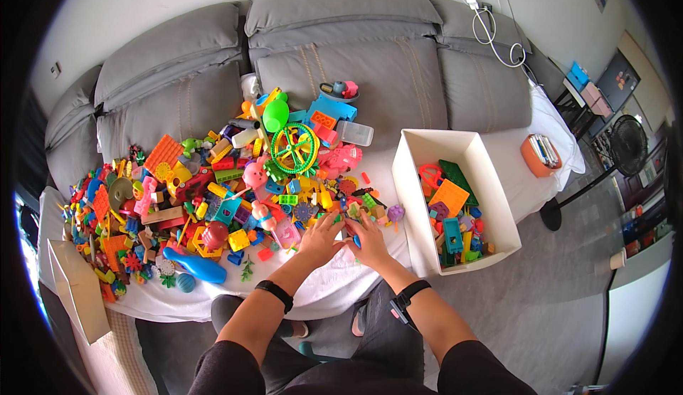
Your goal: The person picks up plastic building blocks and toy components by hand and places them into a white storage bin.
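My left hand (pixel 320 241) reaches palm down to the front edge of a big heap of mixed plastic toys. Its fingertips are among small pieces, and whether it holds one is hidden. Close beside it, my right hand (pixel 368 241) has a small blue piece (pixel 357 241) between thumb and palm. Just past the fingers lie green bricks (pixel 368 200) and a purple ball-shaped piece (pixel 395 213). Right of the heap stands a white open box (pixel 437 152). Inside it are an orange building plate (pixel 450 197), a dark green plate (pixel 460 181), a teal block (pixel 452 235) and several smaller toys.
The heap lies on a white sheet (pixel 341 283) over a grey sofa (pixel 347 69). In it are a green-yellow wheel (pixel 294 148) and a blue bowling pin (pixel 198 267). Another pale box (pixel 77 288) stands far left. At right are an orange container (pixel 540 163) and a black fan (pixel 628 147).
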Tool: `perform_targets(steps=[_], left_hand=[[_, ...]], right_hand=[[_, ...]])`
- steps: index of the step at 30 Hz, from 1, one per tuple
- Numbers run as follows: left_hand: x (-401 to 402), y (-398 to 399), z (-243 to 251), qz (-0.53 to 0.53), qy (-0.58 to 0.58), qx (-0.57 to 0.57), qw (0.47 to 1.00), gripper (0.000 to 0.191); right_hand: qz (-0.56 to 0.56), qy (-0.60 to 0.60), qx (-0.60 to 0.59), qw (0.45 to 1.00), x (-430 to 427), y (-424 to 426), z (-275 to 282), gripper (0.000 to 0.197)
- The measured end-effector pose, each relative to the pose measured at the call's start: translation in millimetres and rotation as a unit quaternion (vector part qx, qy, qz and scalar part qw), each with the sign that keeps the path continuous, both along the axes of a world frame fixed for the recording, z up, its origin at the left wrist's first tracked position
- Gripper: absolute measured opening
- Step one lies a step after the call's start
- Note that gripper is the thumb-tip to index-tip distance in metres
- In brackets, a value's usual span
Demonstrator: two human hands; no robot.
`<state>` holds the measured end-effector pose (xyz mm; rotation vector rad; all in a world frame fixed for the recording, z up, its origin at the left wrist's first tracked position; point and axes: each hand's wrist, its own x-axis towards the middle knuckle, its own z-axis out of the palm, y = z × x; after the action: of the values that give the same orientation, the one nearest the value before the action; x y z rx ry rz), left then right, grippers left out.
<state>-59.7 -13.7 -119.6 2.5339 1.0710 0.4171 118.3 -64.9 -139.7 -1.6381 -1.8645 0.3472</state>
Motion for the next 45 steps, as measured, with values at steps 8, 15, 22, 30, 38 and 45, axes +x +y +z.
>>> perform_targets(steps=[8,15,22,30,38,45], left_hand=[[1.0,-25.0,2.0,0.055,0.013,0.014,0.998,0.047],[4.1,-15.0,-11.0,0.094,0.027,-0.075,0.992,0.035],[-13.8,-14.1,-12.6,0.032,0.041,-0.012,0.999,0.038],[17.1,-3.3,-19.0,0.096,0.133,-0.04,0.986,0.053],[-11.1,-5.7,-18.5,0.043,-0.225,-0.056,0.972,0.049],[-43.7,-35.7,7.1,0.196,-0.485,-0.486,0.7,0.041]], right_hand=[[-0.042,-0.028,-0.108,0.993,7.0,-31.2,29.7,0.081],[0.023,0.034,-0.178,0.983,19.6,-22.5,-4.7,0.088],[0.034,0.051,-0.051,0.997,21.3,-25.3,-11.4,0.083],[0.061,0.007,-0.28,0.958,22.3,-4.1,-14.0,0.094],[0.053,0.062,-0.226,0.971,39.4,-17.4,-19.3,0.086],[0.051,0.039,-0.063,0.996,29.2,-37.3,3.1,0.072]])
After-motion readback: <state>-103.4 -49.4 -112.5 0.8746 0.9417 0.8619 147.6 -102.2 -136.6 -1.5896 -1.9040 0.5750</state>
